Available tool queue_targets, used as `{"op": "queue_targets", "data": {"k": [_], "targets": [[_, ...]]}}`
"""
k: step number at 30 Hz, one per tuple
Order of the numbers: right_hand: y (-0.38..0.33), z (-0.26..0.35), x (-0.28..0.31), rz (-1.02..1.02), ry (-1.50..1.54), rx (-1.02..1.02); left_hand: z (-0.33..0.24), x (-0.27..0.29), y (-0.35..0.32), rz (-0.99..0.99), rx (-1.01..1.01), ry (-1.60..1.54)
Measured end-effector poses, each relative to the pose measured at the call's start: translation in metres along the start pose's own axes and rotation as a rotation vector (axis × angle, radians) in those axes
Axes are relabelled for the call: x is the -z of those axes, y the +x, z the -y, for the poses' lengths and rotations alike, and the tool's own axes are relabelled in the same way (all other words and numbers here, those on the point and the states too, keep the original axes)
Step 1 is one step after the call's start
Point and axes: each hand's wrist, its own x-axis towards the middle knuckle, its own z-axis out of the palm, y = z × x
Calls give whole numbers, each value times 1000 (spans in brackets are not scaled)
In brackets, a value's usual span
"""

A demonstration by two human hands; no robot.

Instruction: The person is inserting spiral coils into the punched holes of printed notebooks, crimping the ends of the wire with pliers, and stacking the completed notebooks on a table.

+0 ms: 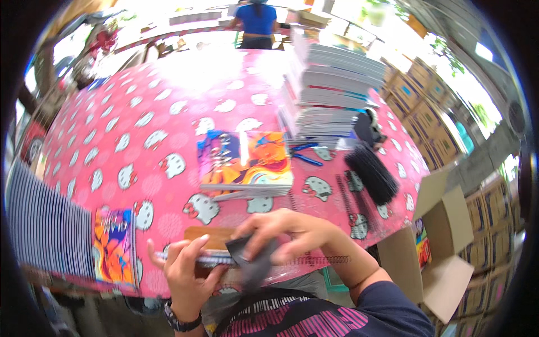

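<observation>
At the near edge of the table, my left hand [187, 275] closes on a thin notebook [216, 258], whose pale edge faces me. My right hand [289, 229] bends over a dark grey, cloth-like piece [255, 261], gripping it against the notebook's right part; motion blurs it. A black spiral coil [331, 259] sticks out to the right, beneath my right wrist. Behind the notebook lies a brown wooden board [210, 237]. Beyond my hands sits a small pile of books with a bright orange and purple cover [244, 163].
Blue-handled pliers [306, 153] lie beside a bundle of black coils [371, 175]. A tall stack of books [334, 84] rises behind them. Another long row of books [48, 224] fills the left edge. An open carton [441, 269] stands at right; a person in blue [256, 21] is far off.
</observation>
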Motion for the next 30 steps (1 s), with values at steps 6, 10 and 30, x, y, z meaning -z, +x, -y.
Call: {"op": "queue_targets", "data": {"k": [6, 10, 30], "targets": [[0, -5, 2, 21, 180, 28, 2, -2, 2, 14, -55, 43], [10, -22, 5, -138, -571, -240, 11, 10, -2, 47, -76, 126], [47, -31, -26, -171, -187, -176, 54, -21, -34, -455, 482, -1215]]}}
